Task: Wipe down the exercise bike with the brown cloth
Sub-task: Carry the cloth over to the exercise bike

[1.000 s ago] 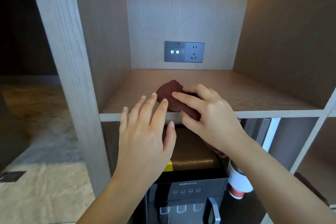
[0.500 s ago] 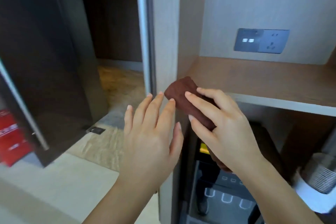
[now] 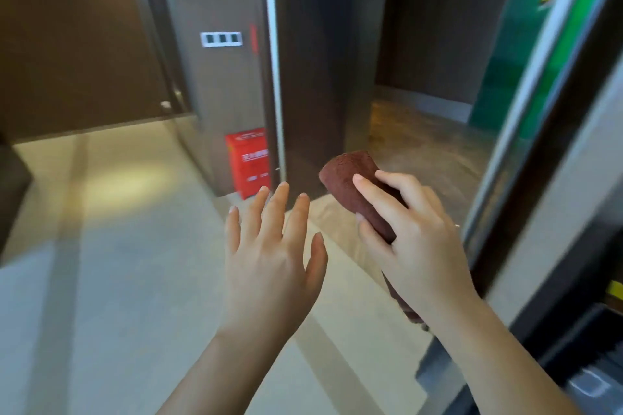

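Right now the brown cloth [image 3: 347,178] is sitting rolled into a soft, blunt-ended cylinder of nubby terry fabric. It is being held in mid-air above the floor [image 3: 118,263], a little right of centre in the view. Its rounded upper end is poking out beyond the fingertips, and a darker tail is trailing out beneath the wrist.

The right hand [image 3: 418,246] is gripping the roll. Its fingers [image 3: 374,192] are curling over the top of the fabric while the thumb is pressing in against the near side, so the cloth is being pinched between them. The left hand [image 3: 273,266] is hovering just beside it, back turned up, apart from the cloth. Its fingers [image 3: 274,212] are reaching out straight and slightly spread, holding and touching nothing.

Below both hands the floor is showing pale, smooth and faintly glossy, giving way to a browner mottled patch farther off. A red box [image 3: 247,162], rectangular with pale lettering too blurred to read, is standing on the floor against a grey, brushed-looking column [image 3: 219,94]. A white-rimmed switch plate [image 3: 221,39] with three dark squares is sitting high on that column. A bright metal strip [image 3: 274,77] is running vertically along its right edge. Dark brown wall panels [image 3: 74,44] are filling the left side. At the upper right a green surface [image 3: 505,61] is showing behind a slanting, metal-edged dark frame [image 3: 546,111], all of it smeared by blur.
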The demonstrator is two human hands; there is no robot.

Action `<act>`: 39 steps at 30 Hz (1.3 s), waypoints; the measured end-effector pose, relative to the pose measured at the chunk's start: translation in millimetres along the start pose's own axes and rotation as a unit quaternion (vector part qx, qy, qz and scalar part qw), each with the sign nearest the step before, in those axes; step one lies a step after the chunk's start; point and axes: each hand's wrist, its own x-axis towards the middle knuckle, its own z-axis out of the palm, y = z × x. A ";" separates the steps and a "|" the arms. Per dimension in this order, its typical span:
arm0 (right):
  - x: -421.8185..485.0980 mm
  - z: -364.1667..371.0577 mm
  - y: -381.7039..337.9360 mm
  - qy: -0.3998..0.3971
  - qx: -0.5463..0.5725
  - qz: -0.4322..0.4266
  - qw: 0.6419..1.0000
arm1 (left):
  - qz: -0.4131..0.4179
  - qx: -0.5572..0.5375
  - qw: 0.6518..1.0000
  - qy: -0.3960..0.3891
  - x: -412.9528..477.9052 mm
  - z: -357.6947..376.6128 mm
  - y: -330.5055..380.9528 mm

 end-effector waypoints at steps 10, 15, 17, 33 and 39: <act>-19.0 99.3 -212.7 -0.080 0.195 -0.129 0.969 | -0.201 0.158 0.966 0.028 -114.6 -114.5 -166.0; -24.6 142.8 -306.3 -0.118 0.267 -0.195 0.936 | -0.291 0.239 0.925 0.053 -163.8 -158.0 -229.6; -24.7 162.3 -340.8 -0.131 0.295 -0.224 0.920 | -0.324 0.267 0.906 0.052 -177.4 -170.3 -254.8; 27.6 319.8 -605.7 -0.161 0.456 -0.378 0.789 | -0.492 0.423 0.755 0.094 -198.3 -251.2 -469.7; 5.5 340.2 -703.4 -0.186 0.502 -0.426 0.729 | -0.549 0.460 0.690 0.107 -238.4 -294.2 -527.7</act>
